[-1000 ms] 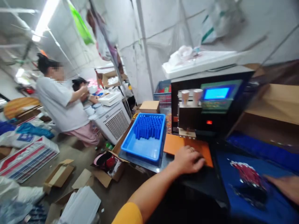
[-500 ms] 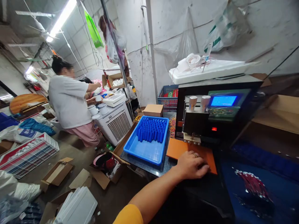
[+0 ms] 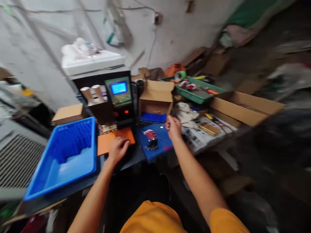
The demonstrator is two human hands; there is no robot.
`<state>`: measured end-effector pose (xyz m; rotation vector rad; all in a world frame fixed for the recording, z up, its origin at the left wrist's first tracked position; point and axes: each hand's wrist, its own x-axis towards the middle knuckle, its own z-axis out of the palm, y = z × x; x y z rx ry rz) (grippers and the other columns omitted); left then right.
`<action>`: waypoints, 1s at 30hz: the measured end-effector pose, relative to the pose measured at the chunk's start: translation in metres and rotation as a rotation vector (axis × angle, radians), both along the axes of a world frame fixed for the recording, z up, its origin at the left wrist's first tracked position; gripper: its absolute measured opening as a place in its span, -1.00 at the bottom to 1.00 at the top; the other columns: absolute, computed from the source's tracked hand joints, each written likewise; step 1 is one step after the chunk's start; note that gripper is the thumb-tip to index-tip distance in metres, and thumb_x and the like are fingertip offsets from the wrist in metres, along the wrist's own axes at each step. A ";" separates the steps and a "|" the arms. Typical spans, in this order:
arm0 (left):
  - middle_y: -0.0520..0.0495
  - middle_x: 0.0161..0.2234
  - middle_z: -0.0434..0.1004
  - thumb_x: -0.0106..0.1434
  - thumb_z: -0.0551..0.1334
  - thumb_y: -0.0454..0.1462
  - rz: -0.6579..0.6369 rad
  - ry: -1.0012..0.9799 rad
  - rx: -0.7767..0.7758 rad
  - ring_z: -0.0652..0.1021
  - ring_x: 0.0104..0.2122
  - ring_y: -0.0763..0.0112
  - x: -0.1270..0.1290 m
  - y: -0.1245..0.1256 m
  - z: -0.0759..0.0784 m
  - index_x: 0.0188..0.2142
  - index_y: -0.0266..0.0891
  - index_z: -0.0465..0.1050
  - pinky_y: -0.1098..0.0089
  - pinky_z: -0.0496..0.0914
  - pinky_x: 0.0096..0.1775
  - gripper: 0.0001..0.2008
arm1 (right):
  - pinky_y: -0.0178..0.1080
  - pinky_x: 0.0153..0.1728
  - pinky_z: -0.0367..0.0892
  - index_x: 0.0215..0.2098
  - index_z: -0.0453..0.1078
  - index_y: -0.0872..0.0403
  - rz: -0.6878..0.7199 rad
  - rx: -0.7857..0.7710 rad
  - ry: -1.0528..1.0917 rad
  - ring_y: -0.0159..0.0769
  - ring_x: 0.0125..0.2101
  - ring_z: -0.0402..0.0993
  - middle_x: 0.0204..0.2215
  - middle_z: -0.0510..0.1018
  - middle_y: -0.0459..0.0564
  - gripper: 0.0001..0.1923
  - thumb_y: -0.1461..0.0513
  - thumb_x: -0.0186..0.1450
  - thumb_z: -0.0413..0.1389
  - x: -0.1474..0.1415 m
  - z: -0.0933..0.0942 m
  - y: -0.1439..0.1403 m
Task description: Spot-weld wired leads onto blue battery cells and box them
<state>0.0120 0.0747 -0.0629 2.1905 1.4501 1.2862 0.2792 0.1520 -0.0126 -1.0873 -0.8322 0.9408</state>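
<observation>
My left hand (image 3: 118,149) rests on the orange board (image 3: 104,146) in front of a black machine (image 3: 126,121) with a lit blue screen (image 3: 119,88). Its fingers look loosely bent, with nothing seen in them. Farther right, my right hand (image 3: 173,127) is closed, fingers curled, at the front right corner of an open cardboard box (image 3: 157,92). Whatever it holds is too small or blurred to make out. Blue pieces (image 3: 153,117) lie in a row in that box. Between my hands, a bundle of small dark red and silver pieces (image 3: 151,137) lies on a blue mat (image 3: 159,142).
On the left stands a blue tray (image 3: 75,165) with many blue tubes (image 3: 75,140) at its far end. A green tray (image 3: 194,94) of tools, pale cloth (image 3: 186,115) and a long cardboard box (image 3: 243,106) are at the right. White foam (image 3: 94,63) tops the machine.
The view has swung right, and the co-worker is out of sight. My right hand and the cardboard box have come into view. My left hand is still on the orange board.
</observation>
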 end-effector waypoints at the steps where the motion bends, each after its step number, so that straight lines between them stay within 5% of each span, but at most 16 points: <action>1: -0.12 -0.30 0.59 0.32 0.17 -0.10 0.006 -0.059 -0.001 0.57 -0.25 0.27 0.000 0.001 -0.003 -0.29 -0.20 0.52 0.22 0.47 -0.15 -0.75 | -0.47 -0.68 0.17 -0.45 0.30 0.12 -0.038 0.002 0.022 -0.53 -0.64 0.23 -0.58 0.32 -0.20 -0.64 0.03 0.28 0.22 0.014 0.002 -0.009; 4: -0.12 -0.27 0.59 0.31 0.18 -0.07 0.057 -0.231 0.002 0.60 -0.25 0.28 0.008 -0.006 -0.003 -0.22 -0.23 0.51 0.24 0.51 -0.17 -0.72 | -0.50 -0.76 -0.04 -0.54 0.19 0.07 -0.018 0.042 0.103 -0.57 -0.70 0.10 -0.66 0.21 -0.28 -0.57 -0.01 0.13 0.28 0.011 0.009 -0.021; 15: -0.09 -0.33 0.64 0.24 0.28 -0.06 0.009 -0.368 -0.111 0.60 -0.38 0.38 0.053 -0.019 0.016 -0.14 -0.24 0.54 0.37 0.51 -0.28 -0.67 | -0.49 -0.76 -0.04 -0.56 0.20 0.06 0.255 0.013 0.194 -0.57 -0.71 0.06 -0.70 0.20 -0.26 -0.54 -0.04 0.06 0.31 -0.078 0.007 -0.045; 21: -0.09 -0.36 0.64 0.28 0.24 -0.11 0.093 -0.233 -0.033 0.58 -0.42 0.38 0.044 -0.017 0.009 -0.22 -0.21 0.57 0.37 0.47 -0.28 -0.76 | -0.46 -0.74 -0.06 -0.56 0.21 0.06 0.303 -0.036 0.208 -0.55 -0.71 0.05 -0.72 0.19 -0.25 -0.55 -0.05 0.06 0.30 -0.107 -0.001 -0.048; 30: -0.09 -0.36 0.63 0.24 0.25 -0.05 0.066 -0.570 -0.228 0.58 -0.35 0.37 0.022 -0.023 0.017 -0.32 -0.26 0.57 0.41 0.46 -0.28 -0.69 | -0.38 -0.53 0.24 -0.42 0.40 0.08 0.507 -0.005 -0.036 -0.42 -0.51 0.32 -0.53 0.40 -0.14 -0.61 -0.06 0.11 0.27 -0.110 -0.013 -0.056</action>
